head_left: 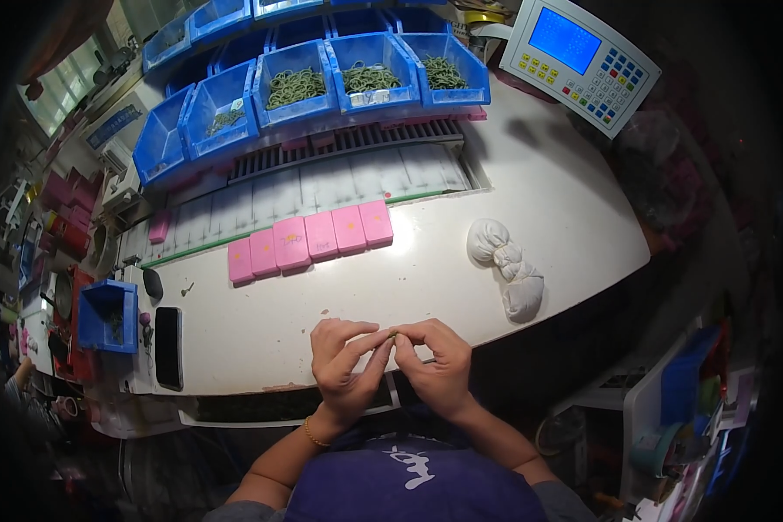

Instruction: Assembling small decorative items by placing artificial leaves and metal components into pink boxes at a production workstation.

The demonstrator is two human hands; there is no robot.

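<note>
Over the table's front edge my left hand (346, 364) and my right hand (437, 365) meet at the fingertips. Both are closed in a pinch on one small green piece (392, 335). Fingers cover most of it, so its shape cannot be made out. Beyond my hands, a row of several pink blocks (292, 243) lies on the white table (426, 296). To the right of my hands rests a knotted white cloth bundle (506, 268).
Blue bins (372, 74), some with thin green pieces, stand along the back. A control panel (574, 61) with a lit screen is at the back right. On the left are a phone (169, 348), a dark computer mouse (152, 284) and a blue bin (108, 316).
</note>
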